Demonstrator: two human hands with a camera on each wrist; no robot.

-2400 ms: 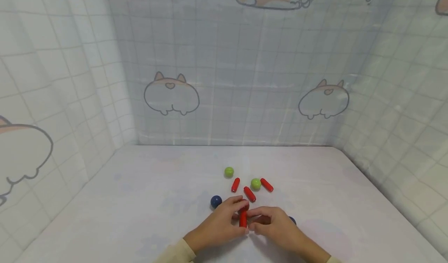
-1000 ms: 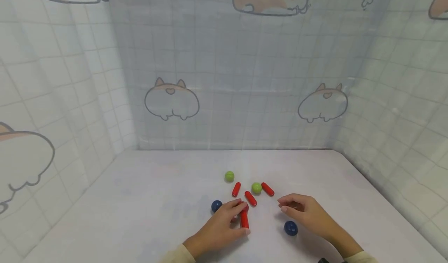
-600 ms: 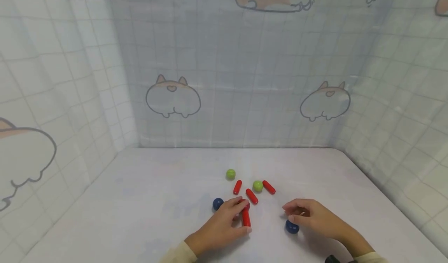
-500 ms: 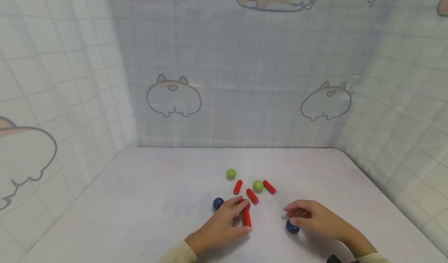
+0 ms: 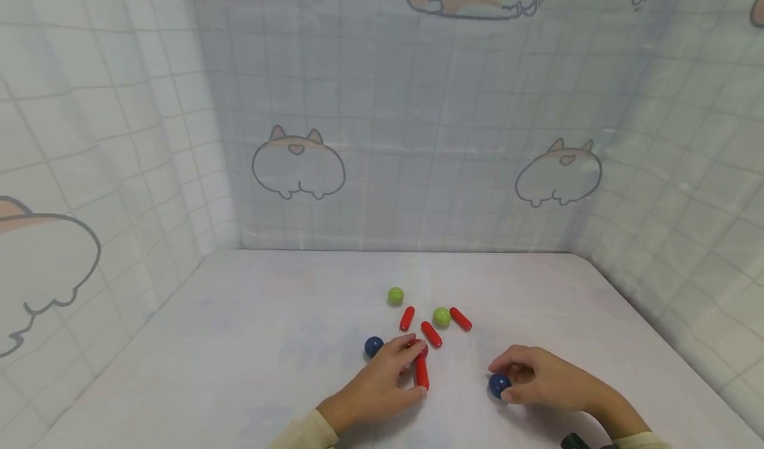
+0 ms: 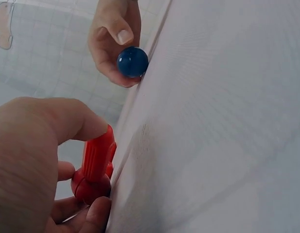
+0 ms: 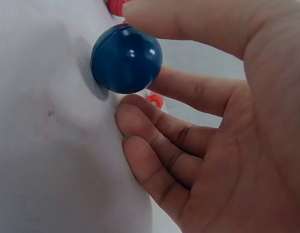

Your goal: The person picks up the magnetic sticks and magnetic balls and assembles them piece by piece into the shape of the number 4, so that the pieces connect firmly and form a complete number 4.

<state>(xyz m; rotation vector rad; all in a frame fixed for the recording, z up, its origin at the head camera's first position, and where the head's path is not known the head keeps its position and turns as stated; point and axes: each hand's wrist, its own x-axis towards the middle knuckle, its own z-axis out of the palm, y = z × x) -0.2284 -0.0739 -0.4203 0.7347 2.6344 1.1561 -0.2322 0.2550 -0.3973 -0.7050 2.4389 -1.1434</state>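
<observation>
My left hand (image 5: pixel 379 384) holds a red ribbed rod (image 6: pixel 97 155) whose end meets a red ball (image 6: pixel 91 188); the thumb is at the rod's near end and the fingers are at the ball. To the right, my right hand (image 5: pixel 550 379) has thumb and index finger on either side of a glossy dark blue ball (image 7: pixel 125 60), which sits on the table. The other fingers of that hand are bent beside the ball, in the right wrist view. A second blue ball (image 5: pixel 373 347) lies just beyond the left hand, partly covered by it.
Past the hands lie two green balls, one farther back (image 5: pixel 396 296) and one nearer (image 5: pixel 442 317). Loose red rods lie around them: a left one (image 5: pixel 407 318), a middle one (image 5: pixel 432 334) and a right one (image 5: pixel 461 319). Patterned curtains (image 5: pixel 406 223) enclose the white table (image 5: pixel 286 316).
My right hand has left the red rod and ball, moved right to the blue ball, and brought its thumb and index finger around it. The left hand keeps its hold.
</observation>
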